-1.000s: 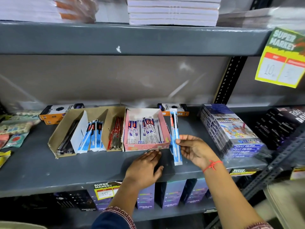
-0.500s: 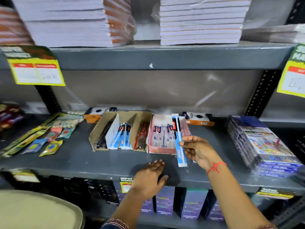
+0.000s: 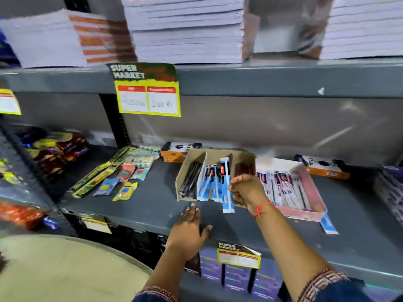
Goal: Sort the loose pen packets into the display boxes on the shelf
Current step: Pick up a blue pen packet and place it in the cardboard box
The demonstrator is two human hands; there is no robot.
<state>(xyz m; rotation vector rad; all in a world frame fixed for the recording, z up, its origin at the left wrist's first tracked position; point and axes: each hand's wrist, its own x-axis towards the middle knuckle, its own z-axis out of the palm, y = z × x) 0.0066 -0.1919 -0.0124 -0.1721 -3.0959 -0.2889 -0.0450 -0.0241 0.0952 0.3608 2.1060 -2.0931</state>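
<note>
- The right hand [image 3: 247, 189] pinches a blue pen packet [image 3: 226, 186] between thumb and fingertips [image 3: 234, 182], gripping it near mid-length on its right edge.
- The packet stands nearly upright, its red-and-black top reaching above the fingers over the brown box [image 3: 220, 154], its lower end hanging below them past the box's front edge.
- Just left of the fingers, more blue packets [image 3: 208, 182] lie in the brown box's middle compartment; black pens [image 3: 190, 179] fill the compartment farther left.
- To the right of the wrist, the pink box [image 3: 305, 211] holds rows of white packets.
- Another blue packet [image 3: 328, 224] lies loose on the shelf [image 3: 152, 205] by the pink box's front corner, well apart from both hands.
- The left hand [image 3: 190, 231] rests palm-down at the shelf's front edge, fingers together and extended, holding nothing.
</note>
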